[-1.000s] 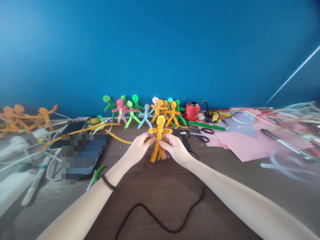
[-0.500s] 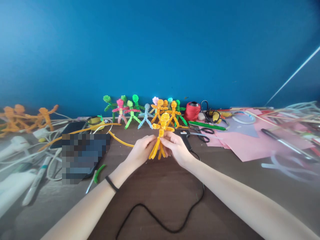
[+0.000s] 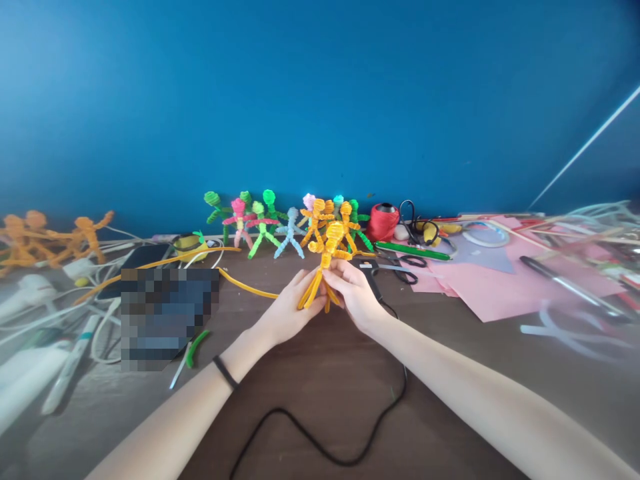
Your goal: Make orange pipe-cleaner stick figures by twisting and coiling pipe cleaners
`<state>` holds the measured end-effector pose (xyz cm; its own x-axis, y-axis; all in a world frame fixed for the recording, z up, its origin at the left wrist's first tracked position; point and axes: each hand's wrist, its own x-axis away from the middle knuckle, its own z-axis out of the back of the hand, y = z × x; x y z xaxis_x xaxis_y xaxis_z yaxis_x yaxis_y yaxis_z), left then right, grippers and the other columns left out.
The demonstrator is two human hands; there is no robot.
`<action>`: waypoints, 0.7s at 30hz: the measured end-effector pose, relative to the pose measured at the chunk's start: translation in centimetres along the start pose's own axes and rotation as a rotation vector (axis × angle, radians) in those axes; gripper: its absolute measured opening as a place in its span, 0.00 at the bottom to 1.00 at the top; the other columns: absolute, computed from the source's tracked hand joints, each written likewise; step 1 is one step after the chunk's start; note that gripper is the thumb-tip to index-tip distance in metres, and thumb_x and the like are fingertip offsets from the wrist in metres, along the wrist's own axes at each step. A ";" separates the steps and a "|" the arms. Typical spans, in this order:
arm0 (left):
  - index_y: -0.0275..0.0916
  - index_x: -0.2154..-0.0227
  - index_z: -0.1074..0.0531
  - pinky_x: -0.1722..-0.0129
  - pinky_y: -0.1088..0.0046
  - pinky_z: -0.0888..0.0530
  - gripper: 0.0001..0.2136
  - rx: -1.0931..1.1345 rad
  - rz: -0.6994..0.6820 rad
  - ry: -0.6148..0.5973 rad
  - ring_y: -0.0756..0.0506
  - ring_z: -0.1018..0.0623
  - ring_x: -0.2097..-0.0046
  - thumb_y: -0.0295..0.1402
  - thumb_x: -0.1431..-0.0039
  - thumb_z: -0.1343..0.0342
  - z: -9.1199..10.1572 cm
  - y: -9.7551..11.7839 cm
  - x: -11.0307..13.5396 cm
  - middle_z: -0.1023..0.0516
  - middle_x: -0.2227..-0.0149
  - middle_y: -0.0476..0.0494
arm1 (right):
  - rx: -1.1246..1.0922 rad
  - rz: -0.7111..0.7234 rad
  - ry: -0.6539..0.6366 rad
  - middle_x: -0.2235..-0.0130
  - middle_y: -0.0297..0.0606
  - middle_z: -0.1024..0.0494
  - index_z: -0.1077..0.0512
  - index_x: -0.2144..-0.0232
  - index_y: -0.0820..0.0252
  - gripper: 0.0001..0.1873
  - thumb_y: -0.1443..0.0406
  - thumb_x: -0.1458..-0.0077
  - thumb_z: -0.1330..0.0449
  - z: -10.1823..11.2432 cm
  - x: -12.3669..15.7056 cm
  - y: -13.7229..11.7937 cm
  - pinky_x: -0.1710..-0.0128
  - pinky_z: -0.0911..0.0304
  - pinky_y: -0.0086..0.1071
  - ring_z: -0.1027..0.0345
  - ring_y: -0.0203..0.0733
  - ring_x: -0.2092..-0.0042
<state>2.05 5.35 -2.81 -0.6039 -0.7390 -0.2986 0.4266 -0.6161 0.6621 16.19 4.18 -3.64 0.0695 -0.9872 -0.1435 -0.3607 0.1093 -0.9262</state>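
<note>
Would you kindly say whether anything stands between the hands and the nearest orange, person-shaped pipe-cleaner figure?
Nothing visible does: the right hand holds the orange figure at its waist; the left hand is at its legs.

Head-worn view; faces forward and down across near tabletop toward blue wall.

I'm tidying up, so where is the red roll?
In the head view, the red roll is right of centre, near the blue wall, beyond the right hand and just right of a green figure.
</note>
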 end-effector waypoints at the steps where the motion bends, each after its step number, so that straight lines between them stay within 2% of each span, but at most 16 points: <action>1: 0.39 0.57 0.36 0.57 0.68 0.31 0.12 -0.009 0.002 0.009 0.47 0.31 0.59 0.34 0.44 0.53 0.0 -0.1 0.0 0.36 0.62 0.45 | -0.021 -0.011 0.005 0.82 0.27 0.35 0.36 0.74 0.61 0.09 0.62 0.54 0.42 0.0 0.0 0.0 0.85 0.52 0.22 0.46 0.27 0.83; 3: 0.40 0.51 0.40 0.54 0.66 0.32 0.17 -0.043 -0.003 0.062 0.46 0.32 0.55 0.35 0.44 0.52 -0.1 -0.3 0.0 0.38 0.58 0.43 | -0.049 -0.032 0.023 0.80 0.27 0.35 0.36 0.74 0.61 0.09 0.62 0.56 0.41 0.1 -0.1 0.0 0.82 0.48 0.23 0.43 0.28 0.80; 5: 0.41 0.48 0.44 0.51 0.64 0.34 0.21 -0.100 -0.027 0.150 0.45 0.33 0.52 0.36 0.44 0.51 -0.2 -0.4 0.0 0.39 0.56 0.41 | -0.032 -0.043 0.052 0.81 0.27 0.36 0.36 0.74 0.61 0.09 0.62 0.56 0.41 0.1 -0.1 0.1 0.82 0.49 0.23 0.45 0.27 0.80; 7: 0.41 0.48 0.43 0.50 0.61 0.35 0.22 -0.171 -0.070 0.224 0.44 0.34 0.51 0.37 0.46 0.49 -0.2 -0.2 0.0 0.39 0.54 0.40 | 0.017 -0.031 0.075 0.81 0.27 0.36 0.36 0.74 0.61 0.10 0.61 0.55 0.42 0.0 -0.2 0.2 0.85 0.53 0.23 0.48 0.27 0.83; 10: 0.40 0.52 0.40 0.50 0.60 0.35 0.23 -0.264 -0.117 0.260 0.42 0.35 0.50 0.39 0.51 0.45 -0.2 0.1 0.1 0.38 0.54 0.40 | 0.075 0.011 0.096 0.82 0.28 0.35 0.38 0.75 0.61 0.10 0.60 0.53 0.43 0.1 -0.2 0.3 0.86 0.57 0.24 0.50 0.27 0.84; 17: 0.37 0.62 0.33 0.59 0.68 0.31 0.09 -0.383 -0.058 0.334 0.46 0.30 0.60 0.35 0.44 0.51 -0.2 0.1 -0.1 0.30 0.63 0.44 | 0.202 0.072 0.065 0.81 0.28 0.36 0.38 0.75 0.60 0.08 0.62 0.52 0.44 -0.2 0.1 0.4 0.85 0.54 0.25 0.48 0.28 0.82; 21: 0.38 0.66 0.30 0.61 0.69 0.32 0.08 -0.417 -0.062 0.325 0.46 0.29 0.62 0.32 0.42 0.54 -0.2 0.4 0.0 0.28 0.66 0.45 | 0.260 0.117 0.024 0.81 0.29 0.34 0.38 0.75 0.61 0.09 0.61 0.49 0.46 -0.2 0.2 0.6 0.84 0.52 0.25 0.46 0.29 0.82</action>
<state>2.39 5.04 -2.65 -0.4251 -0.7034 -0.5696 0.6682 -0.6684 0.3267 15.76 4.06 -4.12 0.0181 -0.9682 -0.2497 -0.1140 0.2461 -0.9625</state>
